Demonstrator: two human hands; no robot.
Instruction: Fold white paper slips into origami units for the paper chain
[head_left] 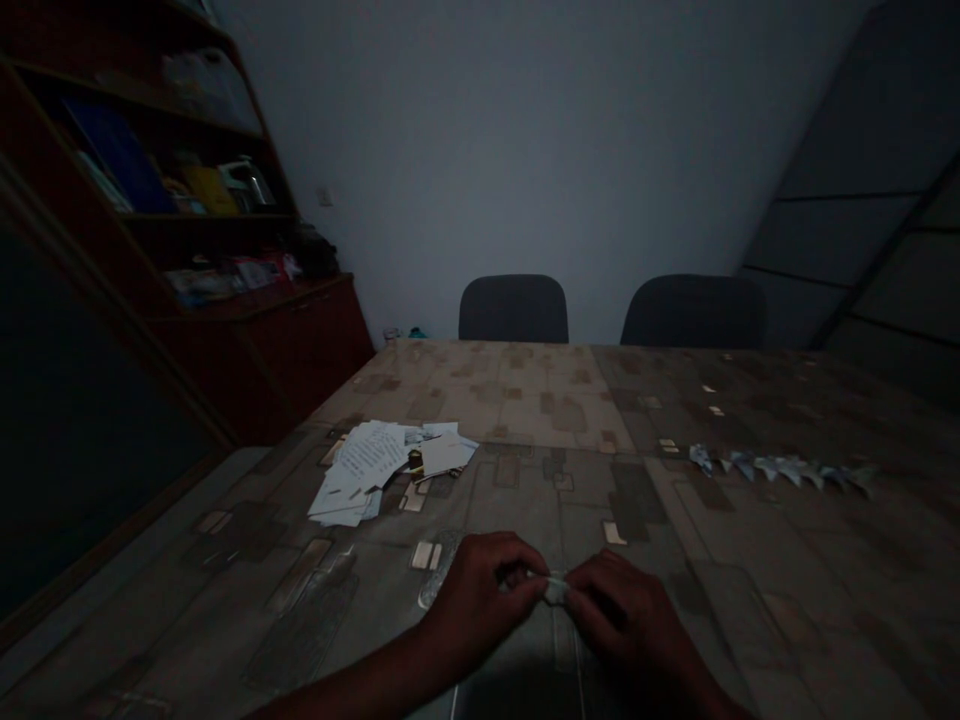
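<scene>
Low in the view, my left hand (484, 590) and my right hand (626, 610) meet over the near part of the table. Between their fingertips is a small folded piece of paper (556, 590), pale and partly covered by the fingers. Each hand pinches one end of it with thumb and forefinger. To the right lies a row of several small folded paper figures (795, 470), pointed in shape. A loose pile of paper sheets (371, 455), some with writing on them, lies to the left, beyond my left hand.
A patterned tablecloth (525, 500) covers the large table. Two dark chairs (514, 308) stand at its far side, against a plain wall. At the left is a wooden cabinet (300, 340) with crowded shelves. The room is dim.
</scene>
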